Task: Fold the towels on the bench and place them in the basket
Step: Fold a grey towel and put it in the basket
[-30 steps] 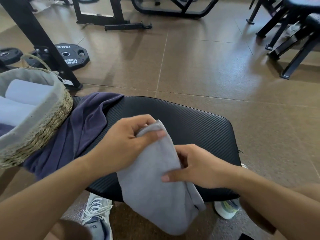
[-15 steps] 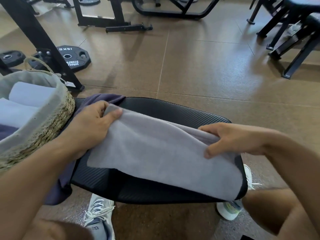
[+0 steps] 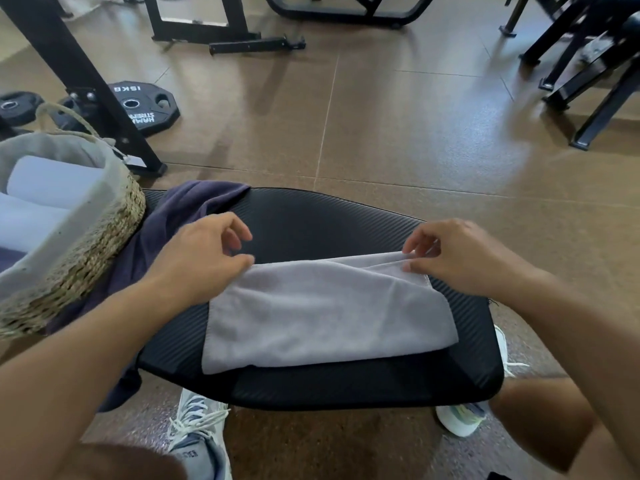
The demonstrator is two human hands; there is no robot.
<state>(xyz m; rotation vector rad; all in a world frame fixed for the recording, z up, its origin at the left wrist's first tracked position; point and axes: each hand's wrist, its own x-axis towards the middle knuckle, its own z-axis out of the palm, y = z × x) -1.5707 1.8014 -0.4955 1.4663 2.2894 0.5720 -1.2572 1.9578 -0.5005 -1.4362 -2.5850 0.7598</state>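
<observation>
Folding the grey towel (image 3: 325, 306) is the step in hand: it lies spread and already doubled across the middle of the black desk (image 3: 311, 220), its near edge toward the bottom of the frame and its far edge running between the two hands. The left hand (image 3: 204, 258) pinches the far left corner between thumb and fingers, while the right hand (image 3: 460, 254) pinches the far right corner, where the layers bunch into a small ridge; so each grip is clenched on the towel, lightly and at the fingertips. To do this fold well, I judge both corners should be kept level and drawn taut enough to flatten that ridge at the right, then brought together so the edges meet squarely, with a palm smoothing the cloth afterwards so it packs neatly. Uneven corners would likely give a lopsided bundle. A dark purple towel (image 3: 166, 233) waits unfolded at the left of the desk, draped over its edge and tucked partly under the basket (image 3: 104, 237), which sits at the left of the frame touching that cloth. Inside the basket, pale folded towels (image 3: 48, 181) already rest, so the task seems partly done, with this one and the purple one left.
</observation>
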